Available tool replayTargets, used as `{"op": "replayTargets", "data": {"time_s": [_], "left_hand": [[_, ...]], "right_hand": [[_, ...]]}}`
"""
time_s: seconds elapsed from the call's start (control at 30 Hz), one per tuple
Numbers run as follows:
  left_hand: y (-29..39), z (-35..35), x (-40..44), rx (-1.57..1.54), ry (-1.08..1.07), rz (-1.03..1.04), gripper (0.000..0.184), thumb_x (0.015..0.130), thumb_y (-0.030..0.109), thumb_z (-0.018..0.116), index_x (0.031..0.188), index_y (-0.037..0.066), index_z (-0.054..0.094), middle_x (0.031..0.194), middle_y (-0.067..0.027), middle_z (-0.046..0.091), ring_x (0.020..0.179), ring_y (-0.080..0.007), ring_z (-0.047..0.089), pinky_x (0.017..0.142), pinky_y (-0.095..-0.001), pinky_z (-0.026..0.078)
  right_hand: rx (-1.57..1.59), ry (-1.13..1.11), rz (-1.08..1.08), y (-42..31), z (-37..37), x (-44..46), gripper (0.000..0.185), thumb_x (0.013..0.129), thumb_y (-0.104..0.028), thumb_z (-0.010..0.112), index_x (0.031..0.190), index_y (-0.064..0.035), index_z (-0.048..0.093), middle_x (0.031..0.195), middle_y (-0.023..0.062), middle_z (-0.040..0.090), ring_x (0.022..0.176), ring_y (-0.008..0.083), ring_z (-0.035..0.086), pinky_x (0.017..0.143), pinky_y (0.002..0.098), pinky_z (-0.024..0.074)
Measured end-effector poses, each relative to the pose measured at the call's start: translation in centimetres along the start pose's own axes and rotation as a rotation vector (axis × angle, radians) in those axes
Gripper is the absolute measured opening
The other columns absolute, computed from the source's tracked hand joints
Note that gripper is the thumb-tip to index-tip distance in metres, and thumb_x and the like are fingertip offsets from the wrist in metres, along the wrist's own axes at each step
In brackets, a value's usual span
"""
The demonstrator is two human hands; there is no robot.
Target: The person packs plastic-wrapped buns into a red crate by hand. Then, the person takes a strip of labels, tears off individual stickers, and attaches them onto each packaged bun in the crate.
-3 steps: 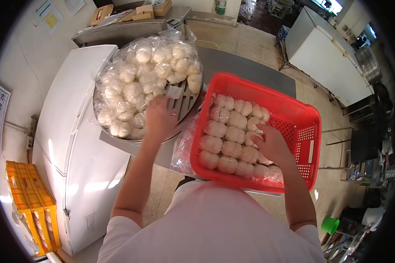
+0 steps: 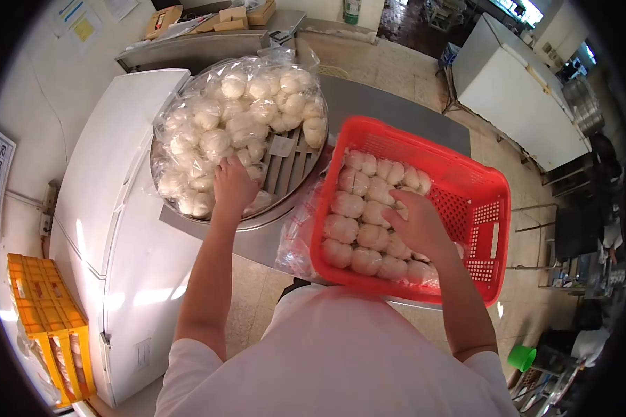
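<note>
Currently, Both Hands on or over Wrapped Dough Balls

Nearest, at six o'clock, is the person's white shirt. At three o'clock the right hand reaches into the red basket, thumb and forefinger apart over the rows of wrapped dough balls; whether it touches any, I cannot tell. Toward ten o'clock the left hand has bent fingers against the bagged dough balls; whether they are clamped on any, I cannot tell. Those bags lie heaped on the round slatted tray, beside a small pale square. Both containers rest on the grey table. Farther out, an orange crate stands at eight o'clock, cardboard boxes at eleven and a white freezer at two.
</note>
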State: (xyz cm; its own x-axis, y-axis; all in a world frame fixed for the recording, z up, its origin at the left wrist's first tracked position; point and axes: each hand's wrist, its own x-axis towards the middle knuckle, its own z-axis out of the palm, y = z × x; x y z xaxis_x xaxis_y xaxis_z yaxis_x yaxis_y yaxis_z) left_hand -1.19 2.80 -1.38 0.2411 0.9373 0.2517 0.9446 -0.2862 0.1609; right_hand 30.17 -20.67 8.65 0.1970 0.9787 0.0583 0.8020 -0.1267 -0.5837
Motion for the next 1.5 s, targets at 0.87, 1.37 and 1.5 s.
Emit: {"op": "replayTargets", "data": {"time_s": [0.87,1.37,1.5], "left_hand": [[17.4,-13.0,-4.5,-1.655,-0.759,0.467,0.092,0.073,0.003,0.090,0.147,0.003,0.037,0.135,-0.0102,0.055,0.120,-0.0201,0.058,0.101,-0.0376,0.050],[34.1,-7.9,-9.8,-1.612,-1.670,-0.061,0.047,0.104,0.038,0.049,0.140,0.008,0.049,0.132,-0.0122,0.062,0.114,-0.0256,0.067,0.090,-0.0413,0.060],[39.6,-6.4,-9.3,-1.496,-1.819,0.121,0.051,0.104,0.045,0.046,0.137,0.007,0.051,0.130,-0.0175,0.063,0.110,-0.0296,0.069,0.084,-0.0454,0.062]], "right_hand": [[0.928,0.192,0.015,-5.8,-1.6,2.0,0.016,0.103,-0.010,0.060,0.103,0.0011,0.072,0.088,0.0010,0.071,0.079,0.0085,0.061,0.072,0.0283,0.0509],[0.136,0.370,-0.122,6.3,-10.1,-9.5,0.061,0.068,-0.023,0.092,0.121,-0.0054,0.066,0.106,0.0134,0.069,0.098,0.0327,0.067,0.083,0.0413,0.0578],[-0.162,0.385,-0.116,10.4,-13.3,-10.3,0.062,0.069,-0.026,0.089,0.121,-0.0015,0.065,0.101,0.0155,0.067,0.102,0.0389,0.065,0.086,0.0446,0.0559]]}}
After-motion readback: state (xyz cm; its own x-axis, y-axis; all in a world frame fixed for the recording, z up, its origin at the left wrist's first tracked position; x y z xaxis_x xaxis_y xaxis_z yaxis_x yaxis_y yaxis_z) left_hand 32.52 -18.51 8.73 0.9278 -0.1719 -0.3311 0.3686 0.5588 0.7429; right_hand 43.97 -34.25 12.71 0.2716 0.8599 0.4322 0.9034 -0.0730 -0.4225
